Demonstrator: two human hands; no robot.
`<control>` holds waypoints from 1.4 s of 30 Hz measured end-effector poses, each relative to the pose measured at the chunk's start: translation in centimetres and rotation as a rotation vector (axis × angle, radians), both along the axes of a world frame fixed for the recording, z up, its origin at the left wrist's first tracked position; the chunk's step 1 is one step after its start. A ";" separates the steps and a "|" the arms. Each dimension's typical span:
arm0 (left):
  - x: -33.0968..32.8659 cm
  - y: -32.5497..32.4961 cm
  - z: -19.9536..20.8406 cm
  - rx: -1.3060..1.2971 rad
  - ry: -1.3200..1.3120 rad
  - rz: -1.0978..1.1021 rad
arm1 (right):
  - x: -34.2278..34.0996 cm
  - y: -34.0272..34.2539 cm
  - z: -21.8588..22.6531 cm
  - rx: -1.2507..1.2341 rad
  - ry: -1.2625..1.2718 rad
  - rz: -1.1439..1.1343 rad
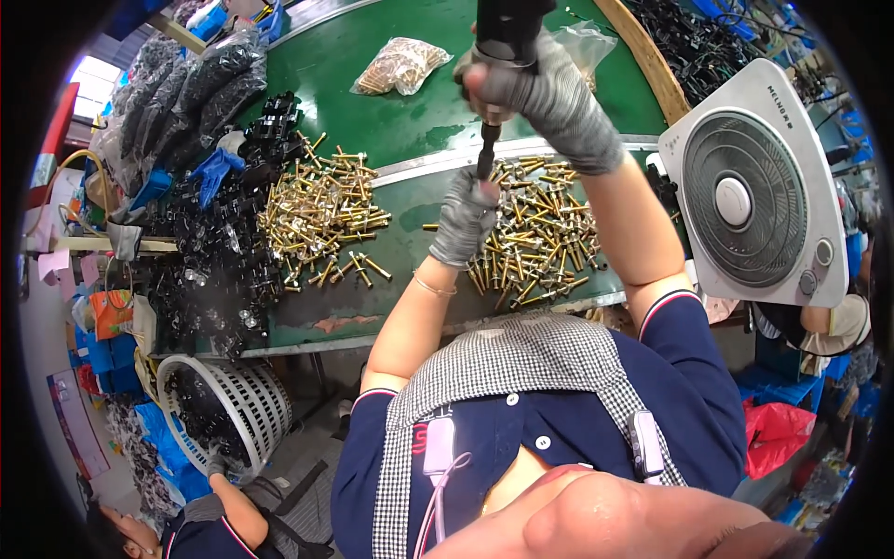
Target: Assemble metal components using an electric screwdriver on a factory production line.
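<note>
My right hand (573, 112), in a grey work glove, grips a black power screwdriver (507, 33) held upright over the table, its bit (487, 149) pointing down. Just below, my gloved left hand (464, 222) is closed at the tip of the bit. Whatever its fingers hold there is hidden. To the right of and beneath the left hand spreads a pile of brassy bolts (545, 238). Another heap of bolts (326, 210) lies to its left.
Black parts (209, 242) cover the left of the green table (419, 112). A clear bag of small parts (402, 65) lies at the back. A grey fan (754, 196) stands right. A co-worker's hand (216, 463) touches a white basket (256, 410) lower left.
</note>
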State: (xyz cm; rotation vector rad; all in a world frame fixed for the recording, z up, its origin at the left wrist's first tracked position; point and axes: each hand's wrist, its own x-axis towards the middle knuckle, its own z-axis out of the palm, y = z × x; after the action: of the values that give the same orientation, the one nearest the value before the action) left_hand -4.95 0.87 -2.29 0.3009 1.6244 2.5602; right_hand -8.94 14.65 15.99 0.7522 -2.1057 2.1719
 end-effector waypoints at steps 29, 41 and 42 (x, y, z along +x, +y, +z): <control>2.8 -0.6 1.3 -0.743 0.313 -0.200 | 7.6 3.5 -10.8 0.329 -0.347 -0.209; 3.8 -1.9 -1.4 -0.416 -0.343 -0.167 | 1.6 6.6 0.1 -0.313 0.170 0.011; 4.0 -2.3 -2.0 -0.447 -0.337 -0.140 | 0.0 5.6 -0.7 -0.337 -0.008 0.106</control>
State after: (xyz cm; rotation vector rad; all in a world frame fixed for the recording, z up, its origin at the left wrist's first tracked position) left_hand -0.90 -1.40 -4.29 -0.0509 1.8897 1.9436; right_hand -8.90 20.23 15.33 0.8356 -1.6691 2.4946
